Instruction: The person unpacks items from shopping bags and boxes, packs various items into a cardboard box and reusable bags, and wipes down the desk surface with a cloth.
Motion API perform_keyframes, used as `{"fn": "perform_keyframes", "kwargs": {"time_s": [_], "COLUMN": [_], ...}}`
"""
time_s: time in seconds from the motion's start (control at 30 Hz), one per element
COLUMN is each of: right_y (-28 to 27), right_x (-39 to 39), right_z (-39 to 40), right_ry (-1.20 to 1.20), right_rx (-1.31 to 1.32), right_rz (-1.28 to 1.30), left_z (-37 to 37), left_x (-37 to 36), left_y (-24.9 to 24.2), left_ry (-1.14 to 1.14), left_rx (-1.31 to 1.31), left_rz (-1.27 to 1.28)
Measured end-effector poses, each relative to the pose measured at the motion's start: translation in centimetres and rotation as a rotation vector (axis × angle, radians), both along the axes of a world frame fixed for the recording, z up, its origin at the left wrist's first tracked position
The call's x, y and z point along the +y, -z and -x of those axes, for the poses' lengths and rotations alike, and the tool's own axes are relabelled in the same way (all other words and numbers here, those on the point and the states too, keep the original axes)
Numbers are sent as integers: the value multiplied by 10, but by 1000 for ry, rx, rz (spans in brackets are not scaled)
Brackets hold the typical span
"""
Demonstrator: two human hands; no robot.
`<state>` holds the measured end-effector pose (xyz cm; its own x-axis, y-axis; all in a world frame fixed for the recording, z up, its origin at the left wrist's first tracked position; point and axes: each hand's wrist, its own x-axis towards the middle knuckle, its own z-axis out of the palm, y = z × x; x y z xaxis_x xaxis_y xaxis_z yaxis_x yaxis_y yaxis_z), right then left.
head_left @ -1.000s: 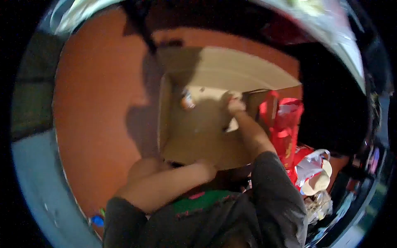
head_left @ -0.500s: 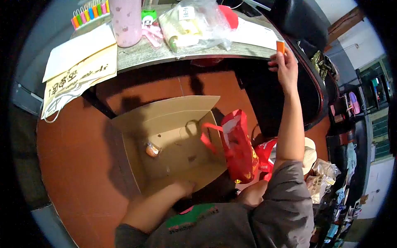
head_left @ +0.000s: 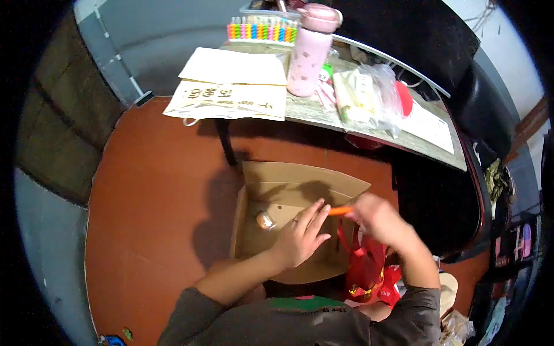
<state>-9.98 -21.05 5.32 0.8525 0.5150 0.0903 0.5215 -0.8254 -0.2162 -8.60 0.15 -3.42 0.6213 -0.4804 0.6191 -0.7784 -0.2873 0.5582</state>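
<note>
My right hand (head_left: 378, 218), slightly smeared by motion, grips a slim orange stick-like object (head_left: 340, 211) pointing left; its exact kind is unclear. Right at the tip of that object is my left hand (head_left: 299, 239), fingers stretched out and holding nothing. Both hands are over an open cardboard box (head_left: 306, 173) on the floor. Inside the box lies a small brown item in a clear wrapper (head_left: 265, 221). Against the box's right side stands a red paper bag (head_left: 366, 262) with red handles, partly covered by my right forearm.
A table (head_left: 323, 124) beyond the box bears a pink bottle (head_left: 310, 55), a printed paper bag (head_left: 231, 98), a clear plastic bag (head_left: 375, 95) and colourful counting beads (head_left: 262, 33). A black chair (head_left: 487, 104) is at the right. Reddish-brown floor (head_left: 150, 202) extends left.
My right hand has brought the orange object from the table's right edge down over the box. My left hand has risen from the box's near edge to meet it. The view has shifted left.
</note>
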Motion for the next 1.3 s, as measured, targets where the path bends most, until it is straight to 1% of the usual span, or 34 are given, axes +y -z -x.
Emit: {"fn": "perform_keyframes", "kwargs": {"time_s": [0.03, 0.07, 0.1, 0.13, 0.17, 0.2, 0.23, 0.27, 0.3, 0.33, 0.4, 0.43, 0.47, 0.5, 0.53, 0.57, 0.6, 0.67, 0.77, 0.87, 0.93, 0.97, 1.0, 1.03, 1.07, 1.1, 1.13, 1.2, 1.23, 1.27, 1.3], "right_y": [16, 21, 24, 24, 19, 13, 8, 8, 5, 3, 2, 7, 13, 20, 28, 35, 38, 44, 34, 27, 24, 26, 22, 16, 11, 8, 7, 10, 13, 10, 15], "right_x": [15, 32, 41, 48, 56, 64, 69, 67, 60, 51, 32, 21, 14, 6, -1, -5, -7, -10, -8, -5, -3, -7, -6, -2, 1, 2, 1, 2, 1, 3, 1], "right_z": [-3, -6, -11, -16, -21, -27, -33, -43, -57, -71, -92, -102, -108, -114, -118, -122, -122, -122, -123, -122, -123, -125, -125, -124, -124, -124, -124, -126, -126, -126, -127], "right_ry": [-115, -155, -153, -150, -123, -95, -65, -52, -59, -63, 76, 131, 171, 186, 205, 183, 183, 181, 176, 184, 185, 168, 179, 185, 187, 197, 204, 204, 201, 202, 205], "right_rx": [-58, -24, 15, 51, 59, 67, 80, 7, -192, -392, -550, -563, -513, -504, -494, -443, -399, -396, -303, -240, -181, -159, -124, -86, -45, -14, -10, 14, -12, 1, -8], "right_rz": [-58, -151, -165, -178, -259, -341, -422, -448, -387, -327, -149, -65, -38, 47, 132, 132, 196, 379, 337, 293, 310, 374, 362, 349, 333, 329, 338, 337, 284, 283, 315], "left_z": [-5, -9, -10, -13, -18, -22, -32, -53, -83, -111, -158, -182, -222, -239, -277, -296, -318, -363, -418, -487, -515, -536, -550, -559, -475, -518, -543, -531, -522, -515, -541], "left_x": [5, 10, 19, 29, 41, 55, 71, 86, 99, 111, 123, 129, 131, 122, 116, 102, 89, 62, 26, -11, -27, -32, -35, -34, -12, -15, -8, 12, 21, 27, 46], "left_y": [-7, -11, -9, -12, -32, -43, -25, -24, -33, -62, -106, -128, -138, -165, -165, -173, -176, -176, -189, -197, -208, -203, -197, -188, -225, -200, -189, -198, -205, -209, -202], "left_ry": [-3, -5, 17, 6, -4, -14, -43, -93, -139, -103, -197, -245, -248, -240, -167, -97, -104, -116, -203, -265, -115, -36, 41, 42, -33, 4, -40, -26, -73, -119, -153], "left_rx": [-71, -143, -33, 68, 173, 282, -37, -225, -414, 146, 71, 34, 217, 600, 754, 911, 937, 993, 1012, 919, 865, 807, 787, 774, 841, 862, 855, 864, 796, 739, 701], "left_rz": [-13, -22, -123, -299, -474, -647, -255, -143, -32, 192, 255, 285, 186, 214, 294, 477, 523, 611, 457, 381, 466, 480, 519, 511, 464, 577, 554, 599, 562, 509, 359]}}
